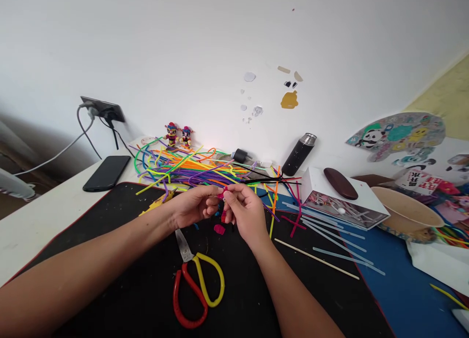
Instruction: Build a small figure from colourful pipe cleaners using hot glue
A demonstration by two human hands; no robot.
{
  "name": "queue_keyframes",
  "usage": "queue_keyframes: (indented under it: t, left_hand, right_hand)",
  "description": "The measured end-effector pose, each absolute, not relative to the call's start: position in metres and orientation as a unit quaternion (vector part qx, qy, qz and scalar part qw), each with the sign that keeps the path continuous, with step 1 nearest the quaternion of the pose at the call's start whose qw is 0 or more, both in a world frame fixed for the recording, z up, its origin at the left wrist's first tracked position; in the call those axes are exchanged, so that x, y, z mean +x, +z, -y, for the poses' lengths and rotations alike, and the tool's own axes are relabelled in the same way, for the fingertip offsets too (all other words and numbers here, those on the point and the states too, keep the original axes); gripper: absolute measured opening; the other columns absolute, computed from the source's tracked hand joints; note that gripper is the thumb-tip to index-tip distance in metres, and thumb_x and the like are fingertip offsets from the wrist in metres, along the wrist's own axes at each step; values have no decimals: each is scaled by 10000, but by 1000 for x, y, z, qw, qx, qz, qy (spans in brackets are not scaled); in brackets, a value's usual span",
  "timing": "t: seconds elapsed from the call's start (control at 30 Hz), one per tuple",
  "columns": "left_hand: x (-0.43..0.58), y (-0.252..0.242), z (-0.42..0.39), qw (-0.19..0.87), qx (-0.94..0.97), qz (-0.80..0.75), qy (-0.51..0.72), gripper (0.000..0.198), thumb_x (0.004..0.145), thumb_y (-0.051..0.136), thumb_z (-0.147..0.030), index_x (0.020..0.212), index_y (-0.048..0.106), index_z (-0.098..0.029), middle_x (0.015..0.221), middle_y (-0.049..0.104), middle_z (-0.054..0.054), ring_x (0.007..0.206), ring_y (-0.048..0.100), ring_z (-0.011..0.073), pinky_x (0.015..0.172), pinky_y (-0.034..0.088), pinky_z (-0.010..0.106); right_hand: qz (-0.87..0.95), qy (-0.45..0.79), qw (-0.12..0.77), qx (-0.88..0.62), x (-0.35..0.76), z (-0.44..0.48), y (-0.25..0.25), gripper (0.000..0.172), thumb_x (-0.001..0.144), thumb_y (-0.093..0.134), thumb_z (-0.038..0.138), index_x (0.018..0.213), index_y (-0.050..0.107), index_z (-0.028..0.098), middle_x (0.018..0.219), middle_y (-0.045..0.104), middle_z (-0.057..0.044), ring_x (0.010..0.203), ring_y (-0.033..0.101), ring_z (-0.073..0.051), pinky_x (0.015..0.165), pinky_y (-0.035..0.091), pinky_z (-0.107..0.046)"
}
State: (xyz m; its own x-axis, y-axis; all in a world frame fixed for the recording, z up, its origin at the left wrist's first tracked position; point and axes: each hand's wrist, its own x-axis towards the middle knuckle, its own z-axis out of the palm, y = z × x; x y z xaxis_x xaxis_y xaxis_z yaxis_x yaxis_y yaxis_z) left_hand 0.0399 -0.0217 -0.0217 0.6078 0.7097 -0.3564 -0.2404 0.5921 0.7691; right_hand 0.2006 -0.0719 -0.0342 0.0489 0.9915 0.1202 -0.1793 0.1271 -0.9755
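Above the black mat, my left hand (pixel 198 206) and my right hand (pixel 246 212) meet fingertip to fingertip. Both pinch a small red and magenta fuzzy piece (pixel 224 193), mostly covered by the fingers. More red of it shows below, beside my right fingers; its full shape is hidden. A loose magenta scrap (pixel 219 229) lies on the mat just under the hands. Nearer to me rest scissors (pixel 185 252) with one red and one yellow handle. A yellow tool (pixel 157 202), partly behind my left wrist, cannot be made out fully.
Colourful pipe cleaners (pixel 190 169) are heaped along the wall, with two small figures (pixel 178 134) behind. A phone (pixel 106 173) lies left. To the right are a black flask (pixel 299 155), a white box (pixel 344 196), translucent sticks (pixel 342 250), a wooden stick (pixel 317 259) and a tub (pixel 406 207).
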Motion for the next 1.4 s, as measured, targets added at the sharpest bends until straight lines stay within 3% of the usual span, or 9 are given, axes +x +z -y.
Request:
queue_keyframes:
  t: [0.67, 0.9, 1.03, 1.2, 1.33, 1.4]
  left_hand:
    - [38, -27, 20, 844, 349, -314, 258, 336, 812, 789, -292, 649, 521, -173, 527, 408, -66, 455, 428, 80, 442, 357, 178]
    - [40, -20, 24, 841, 372, -307, 245, 319, 801, 794, -321, 658, 553, -168, 521, 450, -50, 452, 401, 84, 438, 332, 193]
    - [41, -19, 26, 829, 403, -310, 234, 341, 798, 826, -427, 729, 637, -153, 510, 460, -55, 445, 406, 88, 438, 305, 201]
    - [37, -22, 21, 794, 468, -314, 228, 578, 783, 789, -716, 756, 656, -154, 551, 553, -15, 470, 515, 125, 452, 339, 225]
    - [31, -22, 13, 747, 522, -326, 253, 613, 817, 741, -760, 911, 686, -157, 601, 599, -16, 492, 556, 132, 457, 375, 225]
    - [29, -20, 12, 720, 563, -317, 254, 587, 845, 726, -749, 883, 659, -166, 627, 610, -16, 512, 577, 130, 455, 391, 221]
  right_hand:
    - [514, 446, 591, -433, 201, 73, -39, 307, 918, 757, 500, 919, 635, 218, 494, 539, 99, 363, 528, -105, 394, 376, -202]
    - [494, 471, 598, -420, 201, 73, -37, 367, 896, 770, 528, 840, 593, 211, 662, 669, 49, 346, 516, -68, 343, 315, -184]
    - [461, 499, 607, -413, 201, 71, -39, 425, 870, 790, 569, 799, 573, 210, 621, 636, 66, 326, 489, -60, 330, 320, -175]
    - [419, 519, 622, -410, 202, 68, -43, 481, 831, 831, 596, 760, 541, 219, 459, 457, 127, 308, 441, -67, 322, 290, -163]
    - [397, 522, 632, -412, 203, 66, -43, 498, 809, 853, 597, 756, 526, 225, 433, 422, 136, 300, 414, -68, 307, 233, -158]
    - [394, 514, 640, -414, 204, 66, -42, 502, 805, 857, 595, 753, 518, 228, 428, 415, 137, 296, 405, -68, 303, 216, -159]
